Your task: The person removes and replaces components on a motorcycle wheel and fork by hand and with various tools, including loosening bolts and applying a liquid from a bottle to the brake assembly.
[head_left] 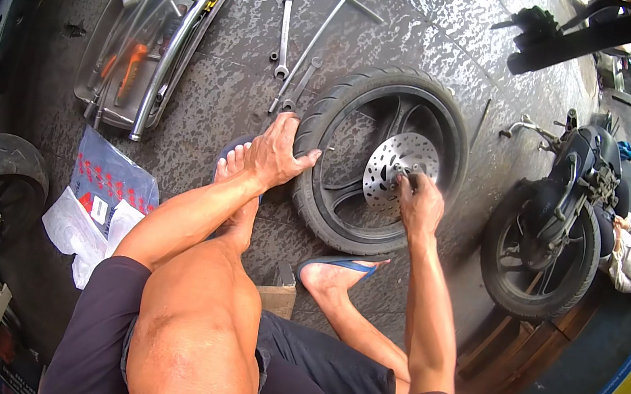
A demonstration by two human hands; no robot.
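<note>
A motorcycle wheel (390, 82) lies flat on the floor with a slotted silver brake disc (382, 158) facing up. My left hand (280, 151) is beside the tyre's left side, fingers and thumb apart, holding nothing. My right hand (421, 200) is at the hub, fingertips closed on something small that I cannot make out, partly hidden by the fingers. A combination wrench (285, 37), a T-handle wrench (335, 8) and another wrench (306, 77) lie above my left hand. My bare feet are beside the wheel, the right in a blue flip-flop (338, 263).
A metal tool tray (81, 84), plastic bag (115, 171) and papers (69, 234) lie left. Another wheel (7, 159) stands at far left, cardboard (275, 301) below my wheel. At right are a motorcycle (568, 170) and another person (621, 251); dark parts (542, 47) jut in above.
</note>
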